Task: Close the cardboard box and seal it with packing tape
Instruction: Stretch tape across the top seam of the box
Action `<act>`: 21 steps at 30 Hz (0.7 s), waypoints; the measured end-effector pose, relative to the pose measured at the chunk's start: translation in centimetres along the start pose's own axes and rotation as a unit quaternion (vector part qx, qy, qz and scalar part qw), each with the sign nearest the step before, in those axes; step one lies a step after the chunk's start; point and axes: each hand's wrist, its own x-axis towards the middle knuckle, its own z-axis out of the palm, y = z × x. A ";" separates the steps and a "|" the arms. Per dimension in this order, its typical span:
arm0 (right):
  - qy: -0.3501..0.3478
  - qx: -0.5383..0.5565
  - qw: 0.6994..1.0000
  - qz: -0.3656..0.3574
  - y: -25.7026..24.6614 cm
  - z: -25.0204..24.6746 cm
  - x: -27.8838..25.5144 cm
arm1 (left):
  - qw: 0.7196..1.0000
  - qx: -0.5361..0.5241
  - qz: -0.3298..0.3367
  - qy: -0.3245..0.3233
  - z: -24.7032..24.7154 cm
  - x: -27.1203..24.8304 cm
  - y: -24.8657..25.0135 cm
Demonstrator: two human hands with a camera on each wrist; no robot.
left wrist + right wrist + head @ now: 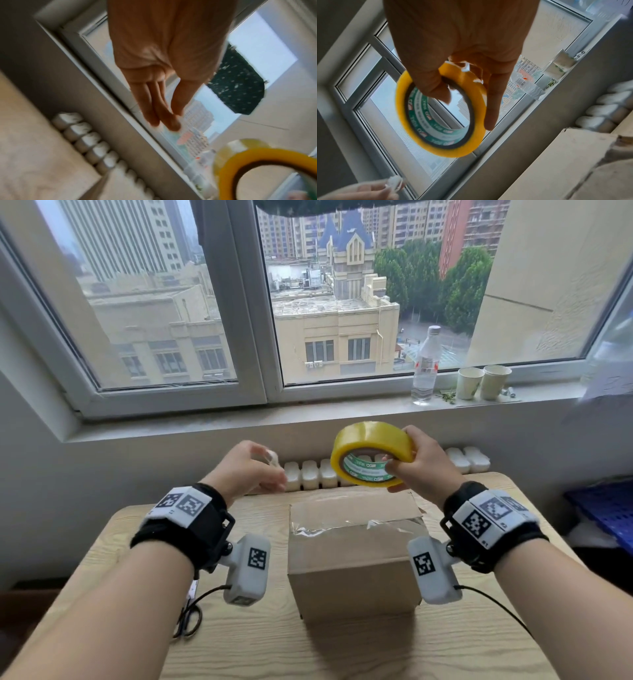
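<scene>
A brown cardboard box (352,563) stands on the wooden table (239,645), its flaps down and a wrinkled strip of clear tape (359,527) across the top. My right hand (406,450) grips a yellow roll of packing tape (370,440) above the box's far edge, thumb inside the green core. In the right wrist view the roll (447,151) hangs from the thumb and fingers, with the box (556,162) at the lower right. My left hand (270,460) is raised to the left of the roll; its thumb and fingertips (173,119) pinch a small whitish crumpled scrap (394,181).
Black-handled scissors (186,621) lie on the table left of the box. A white radiator (308,474) runs behind the table under the window sill. A water bottle (424,364) and two paper cups (479,381) stand on the sill. A blue crate (603,508) sits at the right.
</scene>
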 end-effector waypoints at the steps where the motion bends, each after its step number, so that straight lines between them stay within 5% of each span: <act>1: -0.001 0.004 1.000 0.002 -0.1 0.3 0.0 | 0.999 0.012 -0.005 0.048 -0.4 0.2 -0.8; 5: -0.018 0.012 1.000 0.009 -0.4 2.1 0.0 | 0.993 0.033 -0.005 0.115 -1.2 0.9 -2.9; 11: -0.045 0.023 0.999 -0.018 -0.7 4.2 -0.3 | 0.996 0.046 -0.008 0.072 -1.0 0.9 -1.7; 15: -0.084 0.086 0.993 0.016 -1.5 5.2 -0.8 | 0.995 -0.015 0.070 0.076 0.2 0.3 -0.3; 21: -0.112 0.181 0.975 0.061 -1.8 5.4 -0.9 | 0.984 0.083 0.111 -0.115 -0.2 -0.2 0.7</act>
